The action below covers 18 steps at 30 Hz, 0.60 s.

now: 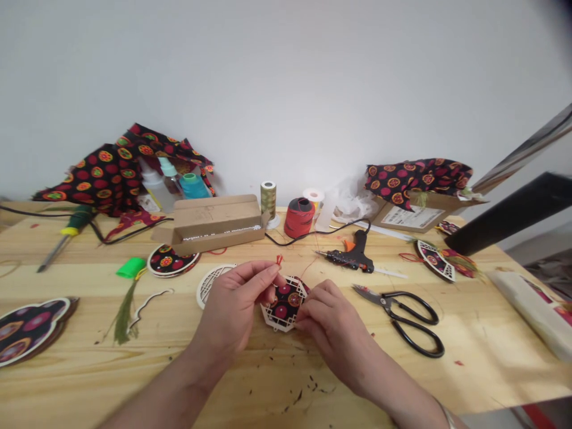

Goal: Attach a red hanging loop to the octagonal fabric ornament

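Note:
An octagonal ornament (pixel 282 307) with a pale lattice frame over black flowered fabric is held up at the middle of the table. My left hand (pixel 239 301) is closed at its upper left side, thumb and forefinger pinching a short red cord (pixel 279 260) whose end sticks up above the fingertips. My right hand (pixel 333 328) is closed too, its fingers pinching the lower right edge of the ornament. Behind my left hand lies a round lattice piece (pixel 210 285), partly covered. Black-handled scissors (pixel 400 319) rest open to the right of my right hand.
A black glue gun (pixel 351 256) lies behind the scissors, its cable running left. Farther back stand a cardboard box (pixel 218 229), a red thread cone (pixel 299 218) and a gold thread spool (pixel 269 202). At left are a green tassel (pixel 125 316), a screwdriver (pixel 67 238) and a flowered ornament (pixel 36 328).

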Tool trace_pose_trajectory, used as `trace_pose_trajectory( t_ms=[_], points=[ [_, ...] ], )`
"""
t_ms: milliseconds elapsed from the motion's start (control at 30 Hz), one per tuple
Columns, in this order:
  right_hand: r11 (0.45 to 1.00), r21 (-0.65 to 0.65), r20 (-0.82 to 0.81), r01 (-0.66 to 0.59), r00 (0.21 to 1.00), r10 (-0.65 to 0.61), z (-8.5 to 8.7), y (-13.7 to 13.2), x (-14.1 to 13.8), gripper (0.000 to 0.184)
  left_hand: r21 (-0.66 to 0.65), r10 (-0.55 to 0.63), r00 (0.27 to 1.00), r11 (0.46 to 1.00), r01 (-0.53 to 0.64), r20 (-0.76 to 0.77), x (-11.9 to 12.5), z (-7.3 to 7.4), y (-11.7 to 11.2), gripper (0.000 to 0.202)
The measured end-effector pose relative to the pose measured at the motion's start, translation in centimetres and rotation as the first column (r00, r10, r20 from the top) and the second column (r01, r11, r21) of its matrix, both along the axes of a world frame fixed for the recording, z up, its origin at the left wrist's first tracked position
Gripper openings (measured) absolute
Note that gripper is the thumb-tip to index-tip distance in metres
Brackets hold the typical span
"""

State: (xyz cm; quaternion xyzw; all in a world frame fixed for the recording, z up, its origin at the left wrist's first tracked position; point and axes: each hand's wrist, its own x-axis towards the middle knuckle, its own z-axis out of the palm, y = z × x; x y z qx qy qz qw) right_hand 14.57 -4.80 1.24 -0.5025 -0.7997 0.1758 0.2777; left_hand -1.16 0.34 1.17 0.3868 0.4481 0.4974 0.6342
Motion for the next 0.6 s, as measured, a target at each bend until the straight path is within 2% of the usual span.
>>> trace_pose_trajectory(
  t_ms=[100,200,267,367,433,500,533,600],
  points=[
    [0.985,-0.099,-0.032,-0.140,0.990,0.137,1.1,-1.5,0.8,0.017,-0.004,0.020,1.000,1.000,-0.020,0.004,-0.1,0.1,0.1,0.009],
    [0.899,-0.213,-0.020,-0.383,0.921,0.388,1.5,-3.2,2.1,0.018,-0.018,0.051,0.998,0.999,-0.050,0.032,-0.2,0.3,0.3,0.009],
    [0.863,-0.264,0.012,-0.431,0.893,0.450,1.5,-4.0,3.0,0.022,-0.026,0.069,0.996,0.997,-0.067,0.053,-0.2,0.4,0.4,0.009],
    [0.900,-0.312,0.108,-0.304,0.930,0.352,2.1,-4.0,3.9,0.015,-0.030,0.098,0.993,0.995,-0.096,0.068,-0.3,0.2,0.5,0.010],
    [0.946,-0.293,0.218,-0.139,0.954,0.207,2.6,-2.7,3.9,0.024,-0.032,0.121,0.990,0.992,-0.119,0.073,-0.3,0.0,0.6,0.012],
    [0.983,-0.184,0.351,0.014,0.935,0.052,2.7,-0.6,3.6,0.033,-0.036,0.130,0.989,0.991,-0.128,0.075,-0.3,-0.1,0.7,0.012],
    [0.994,-0.102,0.419,0.040,0.908,0.007,2.6,0.6,3.4,0.034,-0.038,0.128,0.989,0.991,-0.126,0.076,-0.3,-0.2,0.8,0.012],
    [0.999,0.031,0.535,-0.011,0.845,-0.007,2.2,3.1,2.8,0.031,-0.040,0.127,0.989,0.991,-0.124,0.080,-0.2,-0.2,0.9,0.012]
  ],
)
